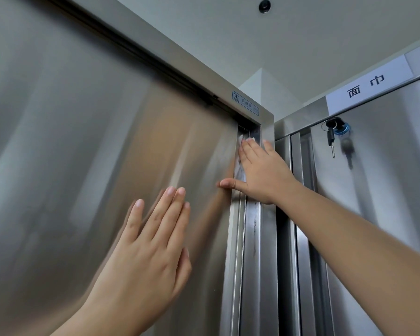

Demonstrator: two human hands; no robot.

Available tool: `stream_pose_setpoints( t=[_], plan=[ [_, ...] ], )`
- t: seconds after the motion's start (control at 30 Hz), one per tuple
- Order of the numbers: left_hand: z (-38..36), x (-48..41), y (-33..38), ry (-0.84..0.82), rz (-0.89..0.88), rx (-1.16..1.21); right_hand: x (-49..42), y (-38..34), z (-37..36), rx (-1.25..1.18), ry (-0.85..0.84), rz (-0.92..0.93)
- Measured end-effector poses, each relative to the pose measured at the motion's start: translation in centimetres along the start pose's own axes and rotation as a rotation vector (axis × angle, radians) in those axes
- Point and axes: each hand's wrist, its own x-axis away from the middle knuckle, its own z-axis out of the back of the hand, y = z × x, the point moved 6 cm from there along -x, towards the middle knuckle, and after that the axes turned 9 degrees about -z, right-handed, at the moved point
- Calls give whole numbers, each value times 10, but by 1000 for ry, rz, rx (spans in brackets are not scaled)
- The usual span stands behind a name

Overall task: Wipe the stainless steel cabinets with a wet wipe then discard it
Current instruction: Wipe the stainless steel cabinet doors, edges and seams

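A tall stainless steel cabinet door [83, 154] fills the left of the view. My left hand [146, 253] lies flat against it with straight fingers, low in the middle. My right hand [260, 170] presses a white wet wipe [239, 166] with flat fingers against the door's right edge, near its top corner. Most of the wipe is hidden under the palm. The thumb points left onto the door face.
A second steel cabinet [386, 190] stands at right angles on the right, with a white paper label [366, 86] and a bunch of keys [335, 137] hanging in its lock. A blue sticker [245, 103] sits on the frame. Ceiling above.
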Motion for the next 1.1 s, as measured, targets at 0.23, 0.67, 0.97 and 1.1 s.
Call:
stream_pose_setpoints(
  t=[0.23, 0.67, 0.97, 1.1],
  plan=[
    [1, 0, 1, 6, -7, 1, 17, -5, -12, -17, 32, -2],
    [1, 0, 1, 25, -5, -17, -4, -2, -9, -97, 48, -133],
    [0, 1, 1, 13, -10, -25, -19, 3, -1, -119, 38, -119],
    [-1, 2, 1, 6, -16, -26, -14, 1, -4, -110, 61, -108]
  ],
)
